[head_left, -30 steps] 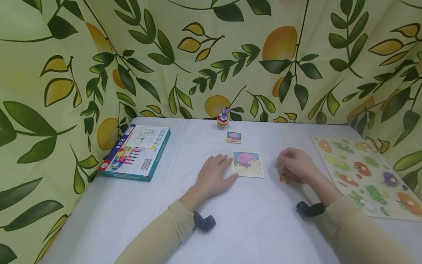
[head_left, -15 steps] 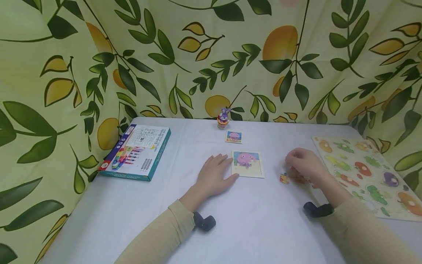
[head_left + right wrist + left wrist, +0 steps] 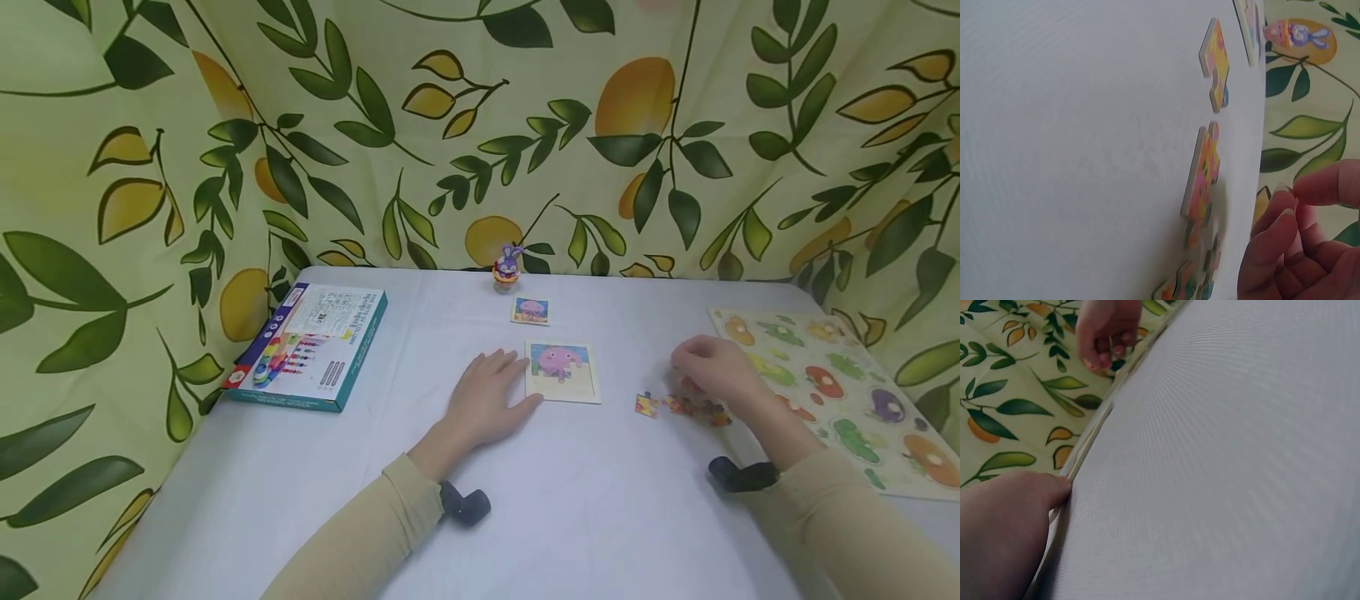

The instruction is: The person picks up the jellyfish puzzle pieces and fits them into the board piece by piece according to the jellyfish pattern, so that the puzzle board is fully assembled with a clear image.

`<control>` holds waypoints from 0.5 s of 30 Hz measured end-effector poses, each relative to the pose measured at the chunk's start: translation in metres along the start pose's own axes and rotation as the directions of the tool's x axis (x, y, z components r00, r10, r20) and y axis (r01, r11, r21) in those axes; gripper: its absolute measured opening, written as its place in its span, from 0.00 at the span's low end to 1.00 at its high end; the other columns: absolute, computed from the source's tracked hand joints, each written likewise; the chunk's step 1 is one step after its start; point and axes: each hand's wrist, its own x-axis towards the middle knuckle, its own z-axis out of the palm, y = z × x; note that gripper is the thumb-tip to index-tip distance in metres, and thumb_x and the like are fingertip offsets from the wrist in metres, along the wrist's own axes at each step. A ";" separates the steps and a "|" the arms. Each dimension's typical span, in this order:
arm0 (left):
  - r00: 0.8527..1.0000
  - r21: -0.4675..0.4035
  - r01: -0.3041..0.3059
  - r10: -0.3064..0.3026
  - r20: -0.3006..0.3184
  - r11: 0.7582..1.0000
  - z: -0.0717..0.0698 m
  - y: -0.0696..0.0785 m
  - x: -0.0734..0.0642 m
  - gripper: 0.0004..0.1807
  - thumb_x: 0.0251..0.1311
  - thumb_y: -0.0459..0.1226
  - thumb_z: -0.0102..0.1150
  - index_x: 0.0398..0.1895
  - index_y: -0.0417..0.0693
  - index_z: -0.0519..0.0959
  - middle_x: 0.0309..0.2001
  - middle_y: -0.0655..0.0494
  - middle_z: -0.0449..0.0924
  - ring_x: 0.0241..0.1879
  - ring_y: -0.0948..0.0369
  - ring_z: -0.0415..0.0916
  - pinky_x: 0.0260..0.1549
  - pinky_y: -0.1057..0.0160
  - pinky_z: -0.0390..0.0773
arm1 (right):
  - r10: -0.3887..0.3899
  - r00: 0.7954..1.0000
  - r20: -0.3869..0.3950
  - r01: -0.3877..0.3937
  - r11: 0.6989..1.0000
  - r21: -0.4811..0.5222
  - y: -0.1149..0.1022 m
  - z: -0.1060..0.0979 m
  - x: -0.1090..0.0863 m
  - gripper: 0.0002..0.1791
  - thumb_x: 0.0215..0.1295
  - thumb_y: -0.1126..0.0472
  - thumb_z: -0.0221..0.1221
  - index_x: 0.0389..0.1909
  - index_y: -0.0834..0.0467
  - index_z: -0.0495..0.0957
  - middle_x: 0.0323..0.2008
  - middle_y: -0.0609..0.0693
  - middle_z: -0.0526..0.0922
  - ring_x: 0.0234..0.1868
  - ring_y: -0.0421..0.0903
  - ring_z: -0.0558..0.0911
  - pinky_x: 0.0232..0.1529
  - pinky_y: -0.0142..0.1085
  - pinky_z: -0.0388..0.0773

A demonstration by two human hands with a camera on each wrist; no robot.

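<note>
We see the right forearm [image 3: 782,433] covering the near left corner of the vegetable board [image 3: 851,402], its near right corner slipping past the head view's edge. Small print [image 3: 327,317] on the box [image 3: 307,350] beats our eyes! The left wrist view crops our left hand [image 3: 1004,531]; the right one cuts puzzle pieces [image 3: 1184,279] along the bottom.
</note>
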 end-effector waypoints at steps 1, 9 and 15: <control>1.000 0.000 0.001 -0.001 0.000 1.000 0.000 0.000 0.000 0.37 0.71 0.62 0.50 0.76 0.55 0.69 0.76 0.54 0.64 0.77 0.55 0.54 0.78 0.54 0.44 | 0.005 1.000 0.001 -0.005 1.000 0.003 0.001 -0.001 0.000 0.27 0.74 0.50 0.50 0.61 0.69 0.72 0.44 0.63 0.80 0.40 0.55 0.78 0.35 0.38 0.78; 1.000 -0.008 0.002 -0.002 -0.008 1.000 -0.001 0.001 0.000 0.37 0.70 0.62 0.50 0.76 0.54 0.69 0.76 0.54 0.65 0.77 0.55 0.55 0.78 0.54 0.45 | -0.004 1.000 0.001 0.004 1.000 0.001 0.006 -0.008 -0.002 0.27 0.74 0.50 0.51 0.60 0.70 0.72 0.41 0.62 0.81 0.40 0.55 0.78 0.34 0.35 0.79; 1.000 -0.001 0.000 0.000 -0.009 1.000 -0.001 0.001 0.000 0.37 0.70 0.62 0.50 0.75 0.54 0.70 0.75 0.53 0.65 0.77 0.54 0.56 0.78 0.54 0.46 | 0.004 1.000 0.016 -0.004 1.000 -0.016 0.008 -0.015 -0.001 0.26 0.74 0.50 0.51 0.57 0.70 0.73 0.36 0.59 0.81 0.39 0.55 0.78 0.33 0.36 0.78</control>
